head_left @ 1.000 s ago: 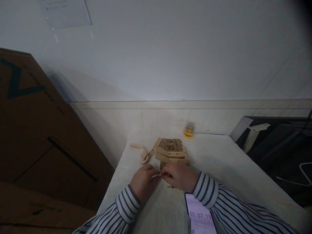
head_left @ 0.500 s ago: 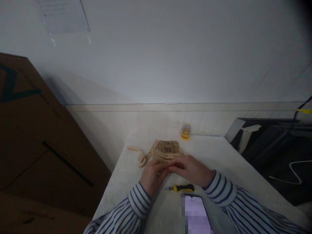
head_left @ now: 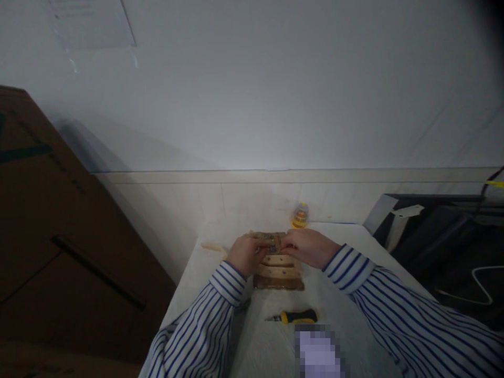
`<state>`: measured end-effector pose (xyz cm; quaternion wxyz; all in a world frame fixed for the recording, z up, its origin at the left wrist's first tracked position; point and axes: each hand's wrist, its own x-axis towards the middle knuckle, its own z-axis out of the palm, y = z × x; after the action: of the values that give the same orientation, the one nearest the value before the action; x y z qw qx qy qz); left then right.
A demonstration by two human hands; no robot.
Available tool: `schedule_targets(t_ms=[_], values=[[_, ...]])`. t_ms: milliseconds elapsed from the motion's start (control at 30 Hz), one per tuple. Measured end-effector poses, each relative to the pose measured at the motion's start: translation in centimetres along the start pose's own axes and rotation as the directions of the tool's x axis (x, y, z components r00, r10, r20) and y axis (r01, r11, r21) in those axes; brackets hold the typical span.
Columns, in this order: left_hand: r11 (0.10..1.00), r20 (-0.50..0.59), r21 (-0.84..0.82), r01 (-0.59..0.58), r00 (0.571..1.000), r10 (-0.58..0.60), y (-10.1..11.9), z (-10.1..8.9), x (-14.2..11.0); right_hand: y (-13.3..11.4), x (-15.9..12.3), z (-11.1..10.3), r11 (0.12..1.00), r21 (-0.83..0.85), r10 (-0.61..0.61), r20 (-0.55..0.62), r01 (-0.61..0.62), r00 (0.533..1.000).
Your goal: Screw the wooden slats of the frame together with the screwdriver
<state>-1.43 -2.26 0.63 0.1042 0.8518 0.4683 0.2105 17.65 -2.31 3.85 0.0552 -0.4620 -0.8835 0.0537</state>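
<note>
A small tan-and-brown bag [head_left: 279, 272] lies on the white-covered table [head_left: 260, 346] with its front opened out towards me. It has a brown printed panel and pale strips dotted with small holes or studs. My left hand [head_left: 243, 254] pinches the printed panel's left side, fingers closed. On the right side, my right hand [head_left: 311, 248] grips the same panel between thumb and fingers. The fingers partly cover the print. A pale strap [head_left: 212, 247] trails out to the left, partly behind my left hand. Closer to me lies a black-and-yellow screwdriver [head_left: 299, 316], touched by neither hand.
A small yellow-labelled bottle [head_left: 300, 217] stands at the back, near the wall. In front is a phone [head_left: 318, 352], its screen blurred out. A large cardboard box [head_left: 86, 226] leans at the left. Dark equipment with a white cable [head_left: 478, 283] sits right of the table.
Both hands have moved from the bag's near edge up to its printed panel. The near part now lies spread towards me, showing two pale strips and a brown edge.
</note>
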Motion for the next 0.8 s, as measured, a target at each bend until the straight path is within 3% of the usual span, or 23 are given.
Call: schedule_targets(t_ms=[133, 300, 567, 800], values=[[0.985, 0.046, 0.172, -0.017, 0.999, 0.009, -0.2, 1.0, 1.0, 0.6, 1.1, 0.5, 0.998, -0.061, 0.015, 0.064, -0.011, 0.998], [0.97, 0.161, 0.242, -0.007, 0.986, -0.033, -0.8, 1.6, 1.6, 1.1, 2.0, 1.3, 0.995, -0.1, 0.032, 0.131, -0.019, 0.991], [0.971, 0.319, 0.236, 0.024, 0.943, -0.1, -1.2, 1.6, 2.6, 1.0, 2.7, 1.2, 0.991, -0.126, 0.073, 0.196, -0.049, 0.978], [0.976, 0.365, 0.214, 0.034, 0.924, -0.112, -1.4, 2.1, 2.9, 0.7, 3.2, 1.5, 0.99, -0.122, 0.097, 0.22, -0.071, 0.971]])
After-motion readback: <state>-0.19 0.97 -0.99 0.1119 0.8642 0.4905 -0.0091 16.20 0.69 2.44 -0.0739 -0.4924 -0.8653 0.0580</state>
